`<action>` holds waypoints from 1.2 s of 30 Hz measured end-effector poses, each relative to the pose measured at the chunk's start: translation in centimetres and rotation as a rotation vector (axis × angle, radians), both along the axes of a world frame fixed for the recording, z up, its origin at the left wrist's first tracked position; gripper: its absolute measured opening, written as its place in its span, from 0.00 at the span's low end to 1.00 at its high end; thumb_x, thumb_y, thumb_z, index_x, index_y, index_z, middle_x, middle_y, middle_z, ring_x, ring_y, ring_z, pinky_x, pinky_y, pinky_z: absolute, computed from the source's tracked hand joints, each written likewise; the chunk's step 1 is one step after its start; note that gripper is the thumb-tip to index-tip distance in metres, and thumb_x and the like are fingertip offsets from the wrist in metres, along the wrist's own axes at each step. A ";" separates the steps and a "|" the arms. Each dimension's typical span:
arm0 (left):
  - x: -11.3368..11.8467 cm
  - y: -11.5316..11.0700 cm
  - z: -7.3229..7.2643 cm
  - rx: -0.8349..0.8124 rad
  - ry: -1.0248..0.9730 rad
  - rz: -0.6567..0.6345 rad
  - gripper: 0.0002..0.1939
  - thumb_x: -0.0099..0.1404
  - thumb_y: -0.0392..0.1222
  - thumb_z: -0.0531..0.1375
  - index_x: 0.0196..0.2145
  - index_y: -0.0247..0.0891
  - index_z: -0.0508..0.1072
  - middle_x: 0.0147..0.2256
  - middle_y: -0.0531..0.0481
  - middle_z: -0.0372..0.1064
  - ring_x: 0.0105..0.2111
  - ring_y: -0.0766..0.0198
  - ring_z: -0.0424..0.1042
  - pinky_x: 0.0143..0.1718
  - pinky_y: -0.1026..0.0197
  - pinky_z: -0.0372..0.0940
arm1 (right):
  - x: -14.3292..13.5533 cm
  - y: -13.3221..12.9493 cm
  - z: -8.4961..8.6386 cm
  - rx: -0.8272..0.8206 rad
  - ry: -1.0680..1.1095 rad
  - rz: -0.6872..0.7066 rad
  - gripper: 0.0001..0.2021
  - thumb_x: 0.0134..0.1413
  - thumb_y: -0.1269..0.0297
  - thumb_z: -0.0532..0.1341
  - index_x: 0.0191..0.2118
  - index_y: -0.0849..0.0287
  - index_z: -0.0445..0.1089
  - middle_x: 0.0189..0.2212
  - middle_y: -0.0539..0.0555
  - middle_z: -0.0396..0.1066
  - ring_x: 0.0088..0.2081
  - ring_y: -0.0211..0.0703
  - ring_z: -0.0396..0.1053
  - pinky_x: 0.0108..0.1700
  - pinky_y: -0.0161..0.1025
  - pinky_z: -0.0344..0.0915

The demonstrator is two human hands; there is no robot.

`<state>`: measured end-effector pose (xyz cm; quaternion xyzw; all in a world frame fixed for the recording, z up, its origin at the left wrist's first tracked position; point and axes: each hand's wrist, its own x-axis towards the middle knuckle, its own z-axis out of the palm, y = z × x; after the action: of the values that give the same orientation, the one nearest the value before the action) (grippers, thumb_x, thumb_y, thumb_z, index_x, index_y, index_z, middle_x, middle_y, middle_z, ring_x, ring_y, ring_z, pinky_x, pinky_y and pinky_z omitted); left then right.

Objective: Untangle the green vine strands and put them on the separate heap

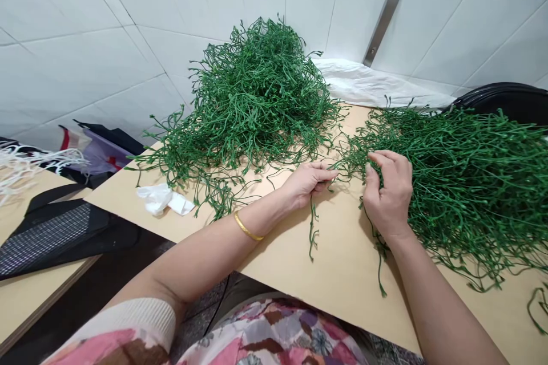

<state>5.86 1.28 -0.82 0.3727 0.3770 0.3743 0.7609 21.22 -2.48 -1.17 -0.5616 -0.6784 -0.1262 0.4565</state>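
Hanging from L hand (306, 185): grn strands (314, 232), pile (475, 182) by R hand (390, 194).

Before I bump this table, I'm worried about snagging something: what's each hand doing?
Left hand: closed, fingertips pinching thin green strands.
Right hand: half curled, thumb and forefinger apart; whether it grips a strand can't be told.

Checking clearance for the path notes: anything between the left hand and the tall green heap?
No separate object visible in the way. Between the left hand and the tall green heap there are only loose green strands at the heap's front edge. The crumpled white tissue lies off to the left.
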 end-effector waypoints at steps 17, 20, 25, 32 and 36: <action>0.1 0.0 -0.6 0.087 0.005 -0.017 0.07 0.47 0.31 0.61 0.21 0.32 0.64 0.19 0.51 0.66 0.14 0.78 0.54 0.15 0.70 0.45 | -1.2 -0.3 -1.1 -0.321 0.049 0.287 0.13 0.58 0.67 0.48 0.42 0.62 0.68 0.41 0.59 0.70 0.44 0.47 0.62 0.46 0.44 0.60; 0.2 -0.3 -0.6 0.083 0.020 -0.023 0.05 0.47 0.32 0.62 0.21 0.31 0.66 0.20 0.50 0.67 0.14 0.78 0.55 0.16 0.70 0.46 | -1.1 -0.2 -1.1 -0.413 0.172 0.303 0.13 0.58 0.63 0.48 0.39 0.60 0.68 0.38 0.57 0.70 0.42 0.45 0.63 0.45 0.43 0.60; 0.3 -0.6 -0.7 0.087 0.061 -0.073 0.06 0.46 0.35 0.63 0.19 0.31 0.68 0.18 0.52 0.64 0.15 0.75 0.59 0.16 0.69 0.50 | -0.9 -0.1 -1.1 -0.488 0.269 0.286 0.11 0.54 0.59 0.54 0.36 0.59 0.69 0.32 0.55 0.69 0.36 0.44 0.64 0.39 0.41 0.61; 0.2 -0.8 -0.3 0.325 0.235 -0.003 0.13 0.55 0.43 0.58 0.19 0.33 0.67 0.16 0.51 0.64 0.15 0.72 0.62 0.18 0.67 0.54 | -0.4 -0.1 -1.2 -0.393 0.251 0.208 0.09 0.53 0.63 0.54 0.31 0.58 0.71 0.32 0.54 0.71 0.37 0.45 0.64 0.40 0.41 0.60; -0.1 -0.6 0.4 0.429 0.229 0.255 0.13 0.57 0.44 0.56 0.21 0.34 0.67 0.13 0.56 0.59 0.13 0.76 0.53 0.16 0.68 0.49 | -0.3 0.0 -1.5 -0.395 0.253 0.199 0.10 0.53 0.63 0.54 0.36 0.57 0.71 0.34 0.55 0.72 0.38 0.45 0.65 0.41 0.43 0.61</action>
<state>5.78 0.65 -0.39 0.5147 0.4165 0.4935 0.5640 20.91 -2.48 -2.67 -0.5819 -0.6791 0.1257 0.4295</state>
